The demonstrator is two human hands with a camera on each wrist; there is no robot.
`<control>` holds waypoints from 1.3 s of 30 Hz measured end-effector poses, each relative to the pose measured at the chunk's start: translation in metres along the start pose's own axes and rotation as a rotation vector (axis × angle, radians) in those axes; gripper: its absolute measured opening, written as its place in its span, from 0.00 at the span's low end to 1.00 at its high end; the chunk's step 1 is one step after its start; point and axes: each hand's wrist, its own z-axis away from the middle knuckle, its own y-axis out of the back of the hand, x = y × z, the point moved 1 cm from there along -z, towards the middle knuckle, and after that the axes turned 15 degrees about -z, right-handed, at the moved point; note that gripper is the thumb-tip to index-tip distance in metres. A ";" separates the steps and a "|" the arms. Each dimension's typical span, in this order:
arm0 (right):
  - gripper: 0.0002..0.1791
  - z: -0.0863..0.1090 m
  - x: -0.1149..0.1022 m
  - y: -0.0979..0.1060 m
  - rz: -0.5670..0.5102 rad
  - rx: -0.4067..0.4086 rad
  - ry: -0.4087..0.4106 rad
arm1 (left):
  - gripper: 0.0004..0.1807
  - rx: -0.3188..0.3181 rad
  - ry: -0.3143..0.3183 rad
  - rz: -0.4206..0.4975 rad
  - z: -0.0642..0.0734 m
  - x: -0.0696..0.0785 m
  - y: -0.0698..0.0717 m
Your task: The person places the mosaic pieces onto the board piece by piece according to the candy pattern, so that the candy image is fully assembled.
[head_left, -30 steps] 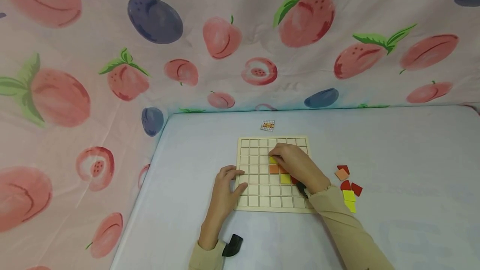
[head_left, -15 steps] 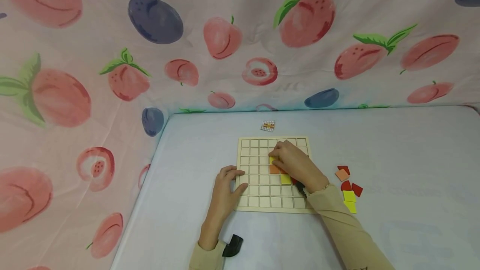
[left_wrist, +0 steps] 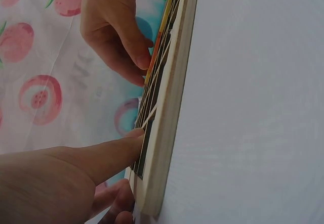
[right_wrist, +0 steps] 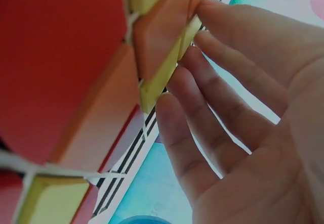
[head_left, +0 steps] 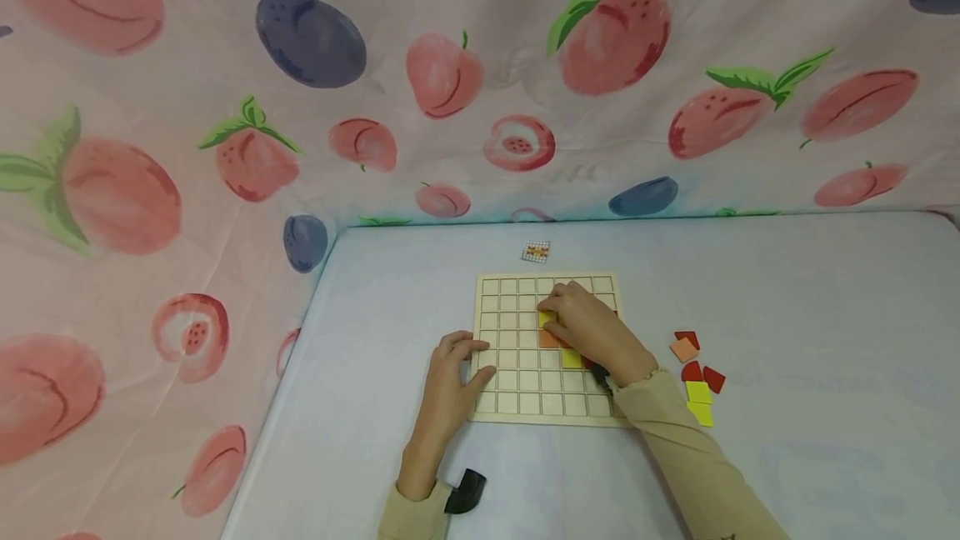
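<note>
A pale wooden grid board [head_left: 517,382] lies on the table. My left hand [head_left: 447,377] rests at its left edge, with the thumb [left_wrist: 114,155] pressing the board's rim. Over the middle right of the grid, my right hand [head_left: 596,327] pinches a yellow square tile [head_left: 546,319] between thumb and forefinger, low in its cell. An orange tile [head_left: 548,339] and another yellow tile [head_left: 571,358] sit in nearby cells. Up close in the right wrist view are a large red tile [right_wrist: 55,57] and an orange tile [right_wrist: 98,107]. The right hand hides part of the pattern.
Loose tiles lie right of the board: red ones [head_left: 713,379], an orange one [head_left: 683,349] and yellow ones [head_left: 698,392]. A small pattern card [head_left: 536,252] lies beyond the board's far edge. Behind the table hangs a fruit-printed cloth [head_left: 517,40].
My right hand's fingers shift slightly around the yellow tile, and its thumb comes into clearer view. My left hand stays still at the board's edge.
</note>
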 end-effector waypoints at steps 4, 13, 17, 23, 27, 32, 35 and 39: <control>0.16 0.001 0.000 -0.001 0.003 0.007 -0.014 | 0.17 -0.003 0.000 0.003 0.000 0.000 -0.001; 0.16 0.007 -0.002 0.004 0.029 0.053 -0.036 | 0.17 -0.007 -0.002 0.001 -0.002 0.000 -0.001; 0.16 0.014 -0.004 0.008 0.036 0.057 -0.055 | 0.17 -0.010 -0.001 -0.002 -0.002 0.001 -0.002; 0.16 0.020 -0.005 0.012 0.019 0.065 -0.047 | 0.17 -0.006 -0.001 -0.015 0.000 0.001 -0.001; 0.17 0.023 -0.005 0.014 0.013 0.063 -0.071 | 0.17 -0.003 -0.002 -0.006 -0.001 0.000 -0.001; 0.16 0.032 -0.003 0.018 0.038 0.081 -0.062 | 0.17 -0.006 0.000 -0.005 0.000 0.000 -0.001; 0.16 0.037 -0.003 0.021 0.059 0.099 -0.044 | 0.16 -0.005 0.001 -0.006 0.000 0.000 -0.001; 0.16 0.044 -0.003 0.025 0.065 0.105 -0.048 | 0.16 -0.004 0.000 -0.009 0.000 0.000 -0.001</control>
